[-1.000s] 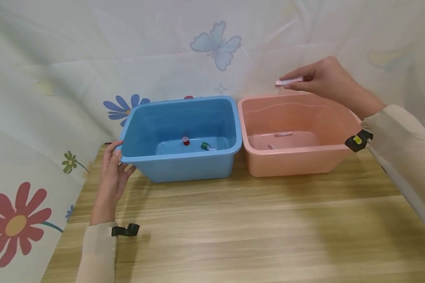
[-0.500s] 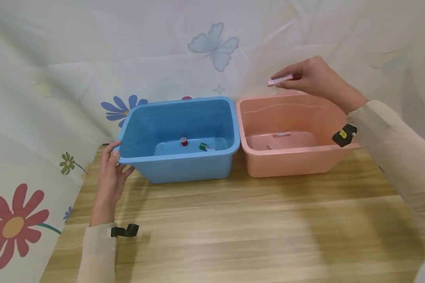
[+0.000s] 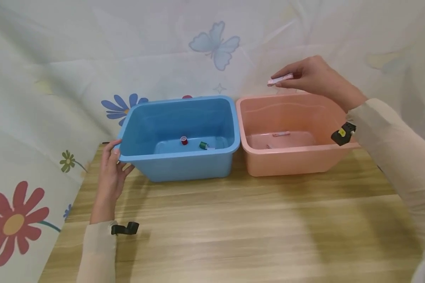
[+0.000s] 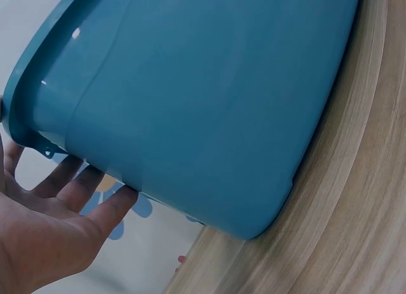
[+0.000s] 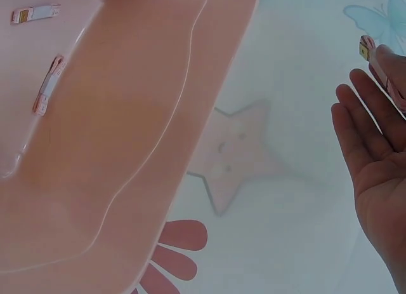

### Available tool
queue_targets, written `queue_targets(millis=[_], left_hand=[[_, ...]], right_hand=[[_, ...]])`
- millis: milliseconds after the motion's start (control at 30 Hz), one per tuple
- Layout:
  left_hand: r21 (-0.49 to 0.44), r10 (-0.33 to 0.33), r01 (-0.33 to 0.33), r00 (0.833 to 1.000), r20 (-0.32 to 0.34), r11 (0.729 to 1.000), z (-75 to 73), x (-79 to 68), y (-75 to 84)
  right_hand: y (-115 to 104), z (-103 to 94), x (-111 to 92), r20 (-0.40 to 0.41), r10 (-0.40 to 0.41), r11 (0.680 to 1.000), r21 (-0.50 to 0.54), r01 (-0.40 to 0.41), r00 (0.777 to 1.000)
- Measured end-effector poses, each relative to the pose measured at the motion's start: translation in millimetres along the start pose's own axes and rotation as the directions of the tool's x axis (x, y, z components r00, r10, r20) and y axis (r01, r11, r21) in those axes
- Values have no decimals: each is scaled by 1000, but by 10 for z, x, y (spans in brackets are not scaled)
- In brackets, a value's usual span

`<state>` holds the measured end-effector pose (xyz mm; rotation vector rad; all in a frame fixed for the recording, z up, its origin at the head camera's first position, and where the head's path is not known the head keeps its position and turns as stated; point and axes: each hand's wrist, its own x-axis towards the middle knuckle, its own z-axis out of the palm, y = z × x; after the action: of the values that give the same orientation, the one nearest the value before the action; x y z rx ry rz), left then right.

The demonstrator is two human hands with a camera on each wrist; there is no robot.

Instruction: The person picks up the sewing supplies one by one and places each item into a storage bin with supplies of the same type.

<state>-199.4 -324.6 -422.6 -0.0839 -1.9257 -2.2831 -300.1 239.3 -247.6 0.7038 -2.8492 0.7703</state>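
My right hand (image 3: pixel 313 76) pinches a folded tape measure (image 3: pixel 280 79) between thumb and fingertips, above the back rim of the pink tub (image 3: pixel 287 157). The tape is a pinkish-white flat bundle with a brass-coloured end (image 5: pixel 364 49). Two similar folded tape measures lie in that tub, one (image 5: pixel 49 84) near the wall and another (image 5: pixel 36 14) farther in. At the left end of the blue tub (image 3: pixel 184 167), my left hand (image 3: pixel 110 173) grips the rim, its other fingers (image 4: pixel 81 187) against the outer wall. A red thread spool (image 3: pixel 184 140) and a green thread spool (image 3: pixel 204 146) lie inside the blue tub.
Both tubs stand side by side at the back of the wooden table (image 3: pixel 226 224). A pale curtain (image 3: pixel 156 43) printed with flowers and a butterfly hangs right behind them and along the left. Dark camera mounts sit on both wrists.
My right hand moved slightly left with the tape measure during the first half second, then stayed nearly still. The left hand keeps its place on the blue tub's rim.
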Motion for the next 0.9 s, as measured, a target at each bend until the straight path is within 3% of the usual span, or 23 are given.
queue_targets(millis=[200,367,567,733,900], left_hand=[[-6,-11,11,1000,-10,1000,-18,-17,3],[3,-15,15,1000,-3,1000,-11,-22,-7],[-9,3,-3,1000,20,1000,8,3,-28],[19,7,-7,999,44,1000,31,30,-13],[31,15,-16,1000,26,999,34,18,44]], right_hand=[[-29,-25,39,47,-43,999,-23,44,998],[-32,-44,25,84,-17,1000,-12,19,996],[-58,-55,-91,24,-50,997,-56,51,998],[-130,-70,-329,-43,-41,999,-33,40,998],[-156,-29,-615,-107,-3,1000,12,4,994]])
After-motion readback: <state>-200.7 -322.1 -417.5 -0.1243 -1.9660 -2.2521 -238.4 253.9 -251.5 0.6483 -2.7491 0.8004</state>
